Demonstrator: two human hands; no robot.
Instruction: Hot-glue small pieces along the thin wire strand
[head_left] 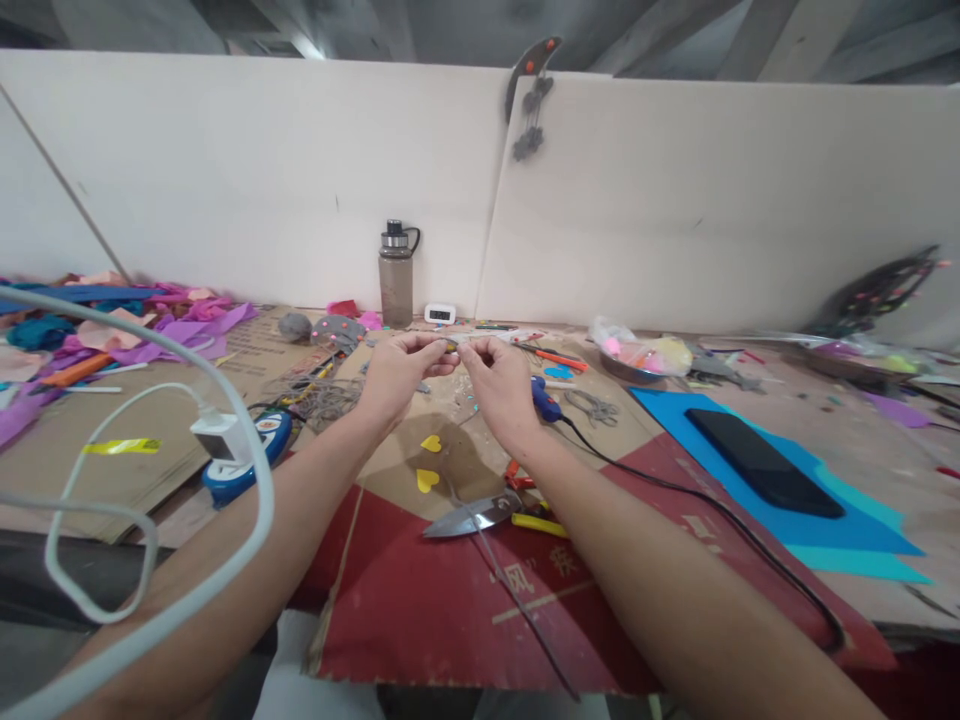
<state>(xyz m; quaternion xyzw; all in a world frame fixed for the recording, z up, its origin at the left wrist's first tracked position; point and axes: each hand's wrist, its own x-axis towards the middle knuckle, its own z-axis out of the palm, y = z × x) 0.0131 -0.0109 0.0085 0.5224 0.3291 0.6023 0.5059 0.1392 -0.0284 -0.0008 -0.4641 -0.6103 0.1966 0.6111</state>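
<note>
My left hand and my right hand meet above the middle of the cardboard, fingertips pinched close together. Between them is a small dark piece, too small to make out well; the left fingertips grip it and the right fingertips press at its other side. Below the hands lie two yellow paper hearts. Nearer me, metal scissors rest on the red part of the cardboard, with a thin grey cord across them. A blue glue gun is just right of my right hand.
A power strip with a white charger and looping cable stands at left, near crumpled coloured paper. A bottle and small clock are at the back. A phone lies on blue sheets at right, near a bowl.
</note>
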